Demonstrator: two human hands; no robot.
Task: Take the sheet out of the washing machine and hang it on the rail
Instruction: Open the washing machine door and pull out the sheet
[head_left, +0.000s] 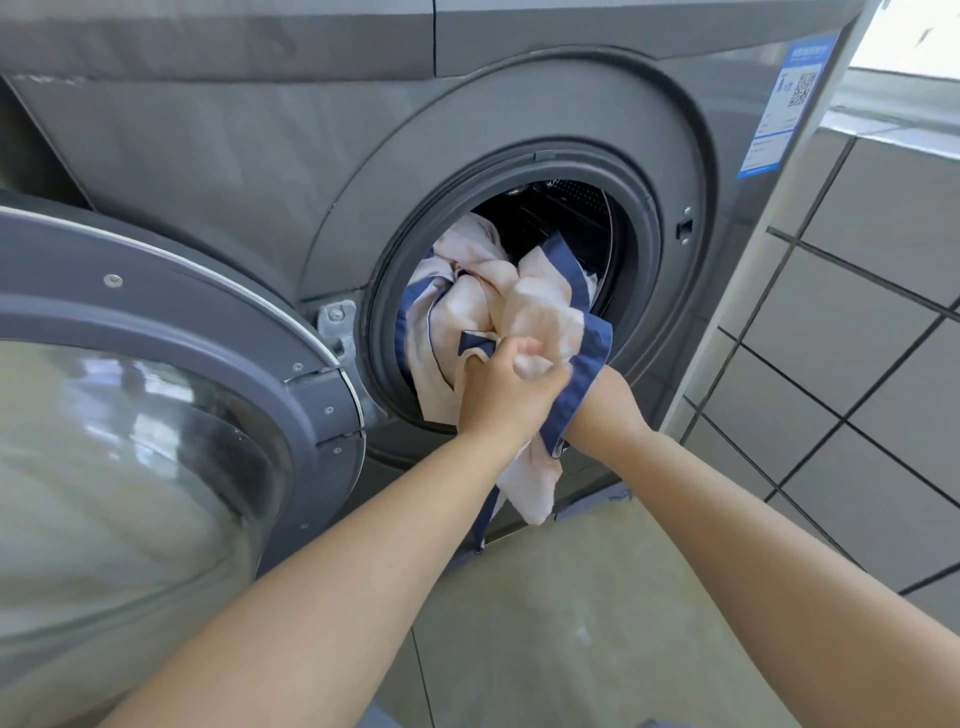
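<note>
A person reaches with both bare arms into a grey front-loading washing machine (260, 171), drawing a pale pink sheet (540, 306) with a dark blue border through the round opening at the centre of the frame. The left hand (506, 387) is closed in a fist around a bunched fold of the fabric just in front of the rubber door seal (382, 291). The right hand (605, 402) sits just beside it to the right, its fingers hidden under the blue hem that drapes over the wrist, so whether it grips the cloth cannot be told. The door (156, 395) stands swung wide open across the lower left of the frame, its glass bowl facing the camera. Most of the sheet remains bundled in the mouth of the drum (576, 218), which shows dark behind it, while one tail hangs below the hands toward the floor (571, 623). A blue label (789, 104) sits at the upper right of the machine's front, beside a tiled wall (857, 338). The job appears to be at an early stage: the door is open and the sheet is in hand, but it is not yet clear of the machine. No rail is in view, and carrying and hanging are all yet to come.
</note>
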